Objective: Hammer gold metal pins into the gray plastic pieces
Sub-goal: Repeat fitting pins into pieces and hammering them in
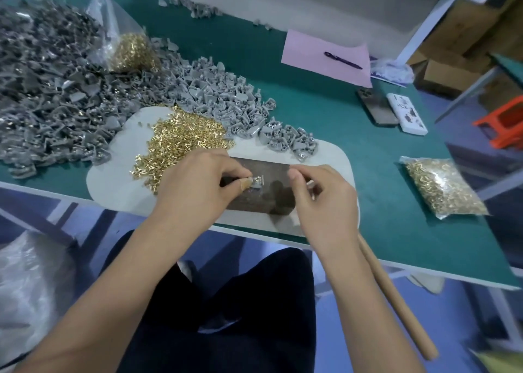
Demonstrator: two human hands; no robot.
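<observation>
Gray plastic piece [257, 180] pinched mid-block [271, 171], hands [198, 180] flanking.

Bench [353, 135], green-topped, seen from above. Light grey mat [113, 180] at the near edge, carrying a dark metal block [271, 174] and a loose heap of gold pins [181, 137].

Left hand [195, 185] — thumb and forefinger pinch a small gray piece [257, 180] over the block. Right hand [322, 200] — fingers curled, just beside that piece; what it grips is hidden. Wooden handle [396, 302] runs from under the right wrist off the bench edge.

Gray plastic pieces [220, 98] piled behind the mat; darker pile [48, 89] to the left. Bagged pins [444, 187] right; second bag [133, 51] at rear. Pink sheet [311, 52] with pen [342, 60]; phone [375, 108]; white box [407, 113].
</observation>
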